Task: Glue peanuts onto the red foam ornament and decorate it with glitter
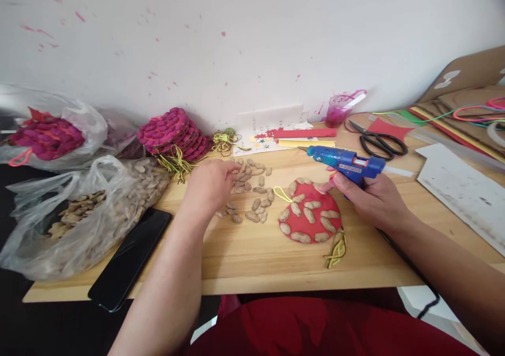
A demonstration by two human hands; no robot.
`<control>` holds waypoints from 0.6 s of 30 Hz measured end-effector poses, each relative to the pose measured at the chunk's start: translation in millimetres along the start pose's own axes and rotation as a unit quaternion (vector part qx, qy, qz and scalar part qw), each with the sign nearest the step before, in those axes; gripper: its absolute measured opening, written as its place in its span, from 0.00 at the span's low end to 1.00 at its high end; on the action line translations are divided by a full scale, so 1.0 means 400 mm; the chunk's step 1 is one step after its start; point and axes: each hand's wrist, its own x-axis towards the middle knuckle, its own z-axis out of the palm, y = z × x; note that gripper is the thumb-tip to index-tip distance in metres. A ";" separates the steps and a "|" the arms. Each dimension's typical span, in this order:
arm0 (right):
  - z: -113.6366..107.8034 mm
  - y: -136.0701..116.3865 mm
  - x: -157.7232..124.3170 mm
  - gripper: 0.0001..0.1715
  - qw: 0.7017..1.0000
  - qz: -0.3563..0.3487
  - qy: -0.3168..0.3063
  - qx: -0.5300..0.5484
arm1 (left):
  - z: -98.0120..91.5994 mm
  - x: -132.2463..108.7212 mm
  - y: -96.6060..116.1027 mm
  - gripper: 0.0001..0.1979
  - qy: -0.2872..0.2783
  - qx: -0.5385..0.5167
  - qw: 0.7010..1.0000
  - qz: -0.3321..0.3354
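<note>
My right hand grips a blue hot glue gun, its nozzle pointing left above the table. Below the gun lies a round red felt disc with peanuts spread around its rim and across its middle. A yellow loop sticks out at the disc's upper left, and a yellow-green tassel hangs at its lower right. Over a scatter of loose peanuts, my left hand has its fingers drawn together; whatever is between the fingertips is hidden.
Bags of peanuts and a black phone lie left. Purple peanut discs are stacked behind. Red strips, black-handled scissors and a stained cup stand along the back; a white board lies right.
</note>
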 end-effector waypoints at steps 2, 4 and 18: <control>0.001 0.002 0.000 0.18 1.000 -0.005 0.000 -0.007 | 0.000 0.000 0.003 0.15 -0.001 0.013 1.000 -0.005; 0.002 0.005 -0.001 0.18 1.000 -0.011 -0.001 -0.010 | -0.003 -0.001 0.007 0.21 -0.028 0.025 0.999 -0.016; 0.001 0.004 -0.002 0.13 1.000 -0.010 -0.003 0.009 | 0.021 0.000 0.011 0.12 -0.045 -0.075 0.994 0.069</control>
